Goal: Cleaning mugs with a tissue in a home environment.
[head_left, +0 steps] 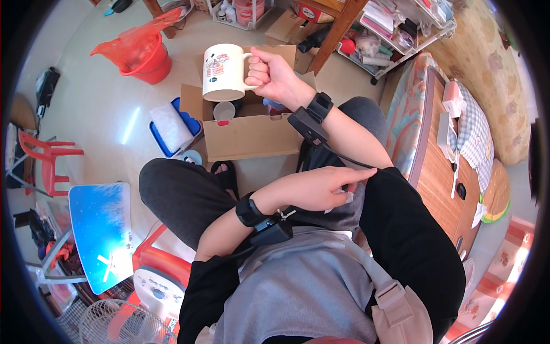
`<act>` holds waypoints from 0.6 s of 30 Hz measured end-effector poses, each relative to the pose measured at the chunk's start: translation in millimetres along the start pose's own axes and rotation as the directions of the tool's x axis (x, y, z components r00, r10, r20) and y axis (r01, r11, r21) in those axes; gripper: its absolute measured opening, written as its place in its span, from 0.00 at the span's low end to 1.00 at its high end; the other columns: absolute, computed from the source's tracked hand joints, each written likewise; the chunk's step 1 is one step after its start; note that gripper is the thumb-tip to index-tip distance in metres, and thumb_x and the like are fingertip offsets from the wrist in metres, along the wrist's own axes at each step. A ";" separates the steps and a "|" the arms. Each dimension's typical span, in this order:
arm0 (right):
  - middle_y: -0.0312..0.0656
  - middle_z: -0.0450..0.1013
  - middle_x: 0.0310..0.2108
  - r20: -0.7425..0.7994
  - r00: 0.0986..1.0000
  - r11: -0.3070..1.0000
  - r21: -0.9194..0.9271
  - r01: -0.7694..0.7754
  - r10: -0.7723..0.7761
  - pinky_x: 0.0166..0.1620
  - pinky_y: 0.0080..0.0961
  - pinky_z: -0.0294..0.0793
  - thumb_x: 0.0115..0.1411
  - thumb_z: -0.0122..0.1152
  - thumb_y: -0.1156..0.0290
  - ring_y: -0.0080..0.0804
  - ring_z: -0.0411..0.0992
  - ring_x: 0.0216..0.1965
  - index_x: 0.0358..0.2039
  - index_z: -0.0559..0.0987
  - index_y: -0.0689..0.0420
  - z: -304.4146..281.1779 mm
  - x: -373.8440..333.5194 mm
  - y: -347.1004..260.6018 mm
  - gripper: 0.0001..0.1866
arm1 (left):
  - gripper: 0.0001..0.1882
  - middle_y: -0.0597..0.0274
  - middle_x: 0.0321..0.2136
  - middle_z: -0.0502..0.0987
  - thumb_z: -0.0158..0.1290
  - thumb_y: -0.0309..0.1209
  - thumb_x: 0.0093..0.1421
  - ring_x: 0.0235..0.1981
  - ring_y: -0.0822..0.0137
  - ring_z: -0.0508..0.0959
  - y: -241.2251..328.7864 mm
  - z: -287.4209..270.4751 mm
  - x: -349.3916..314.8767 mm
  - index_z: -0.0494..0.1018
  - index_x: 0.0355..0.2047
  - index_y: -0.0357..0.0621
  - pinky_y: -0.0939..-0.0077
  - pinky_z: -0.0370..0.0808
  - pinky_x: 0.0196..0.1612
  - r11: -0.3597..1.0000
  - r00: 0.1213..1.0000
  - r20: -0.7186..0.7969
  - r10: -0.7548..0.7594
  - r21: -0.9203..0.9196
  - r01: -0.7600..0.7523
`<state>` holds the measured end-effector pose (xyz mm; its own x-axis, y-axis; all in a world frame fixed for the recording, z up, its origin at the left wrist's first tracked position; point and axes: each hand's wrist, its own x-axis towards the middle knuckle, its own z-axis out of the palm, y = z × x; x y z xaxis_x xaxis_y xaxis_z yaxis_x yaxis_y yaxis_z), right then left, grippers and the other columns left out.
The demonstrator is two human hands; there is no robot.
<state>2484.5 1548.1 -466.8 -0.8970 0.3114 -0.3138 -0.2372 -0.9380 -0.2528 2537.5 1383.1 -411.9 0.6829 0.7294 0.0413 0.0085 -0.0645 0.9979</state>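
Note:
A cream mug (222,77) with a small coloured print hangs over the open cardboard box (249,137), and my right hand (274,73) is closed round its handle. Its base tips toward me. Inside the box, a grey-white cup (224,110) and some blue and red items show in part; the mug hides the rest. My left hand (318,188) lies across my lap, its index finger stretched out against my right sleeve. Its other fingers curl round a crumpled white tissue (342,199), which is mostly covered.
Left of the box are a blue tray (154,131) with a white packet and a red bucket (150,66) lined with a red bag. A red plastic chair (48,152) and blue-topped folding table (97,229) stand further left. A wooden bench (438,183) is on my right.

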 end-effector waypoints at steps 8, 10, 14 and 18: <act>0.23 0.43 0.08 0.113 0.994 1.000 0.014 -0.002 0.001 0.17 0.18 0.45 0.63 0.46 0.64 0.18 0.40 0.09 0.17 0.60 0.52 11.1 -13.6 -16.5 0.17 | 0.21 0.63 0.35 0.72 0.48 0.25 0.59 0.32 0.75 0.73 33.3 -64.3 -72.5 0.62 0.54 0.39 0.82 0.69 0.37 0.953 0.977 -0.145 -0.155 -0.284 0.109; 0.23 0.43 0.08 0.133 0.990 0.997 -0.054 0.052 -0.044 0.16 0.18 0.45 0.63 0.46 0.64 0.18 0.39 0.09 0.17 0.60 0.51 18.0 -25.4 -23.1 0.17 | 0.20 0.61 0.34 0.72 0.46 0.24 0.58 0.33 0.72 0.74 41.1 -87.1 -94.2 0.63 0.51 0.35 0.81 0.70 0.37 0.981 0.933 -0.359 0.026 -0.169 -0.092; 0.23 0.41 0.08 0.119 0.992 0.994 -0.090 0.056 -0.045 0.16 0.18 0.44 0.63 0.46 0.63 0.17 0.39 0.09 0.17 0.60 0.52 36.3 -38.5 -30.2 0.18 | 0.17 0.55 0.35 0.73 0.44 0.27 0.58 0.31 0.74 0.72 59.3 -120.2 -130.7 0.65 0.47 0.34 0.83 0.69 0.32 0.928 0.529 -0.831 0.172 -0.043 -0.369; 0.23 0.40 0.08 0.118 0.991 0.995 -0.074 0.072 -0.064 0.16 0.18 0.44 0.63 0.46 0.62 0.17 0.38 0.09 0.17 0.60 0.52 37.7 -50.2 -38.0 0.18 | 0.14 0.58 0.35 0.73 0.44 0.25 0.60 0.30 0.73 0.72 45.0 -151.5 -129.5 0.66 0.46 0.39 0.82 0.69 0.30 0.849 0.295 -0.938 0.181 -0.002 -0.528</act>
<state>2524.5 1562.4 -406.9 -0.9178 0.3503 -0.1872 -0.2735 -0.8992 -0.3416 2338.7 1388.9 -364.8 -0.4827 0.8423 0.2398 -0.3551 -0.4385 0.8256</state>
